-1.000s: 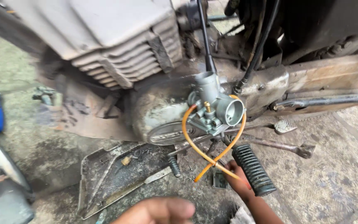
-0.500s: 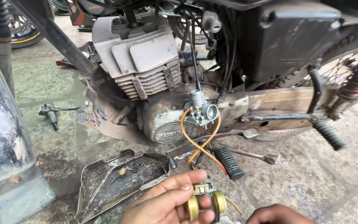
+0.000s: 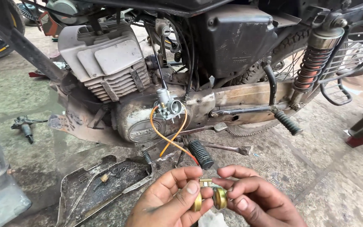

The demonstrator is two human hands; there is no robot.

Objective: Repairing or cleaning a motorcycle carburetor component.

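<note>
On stained concrete [image 3: 316, 168] below the motorbike [image 3: 181, 84], I am pinching a brass float [image 3: 210, 197] between left hand [image 3: 171, 201] and right hand [image 3: 253, 199], keeping pressure light.

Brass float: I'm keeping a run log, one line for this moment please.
both hands pinch brass float | left hand | right hand | carburettor hanging off engine

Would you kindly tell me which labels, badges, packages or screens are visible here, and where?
Engine cover badge: round, grey metal, raised lettering, low on the motorcycle engine beside the carburettor.
Side cover marking: small faint embossed strip on the black panel.
No packages or screens.
</note>
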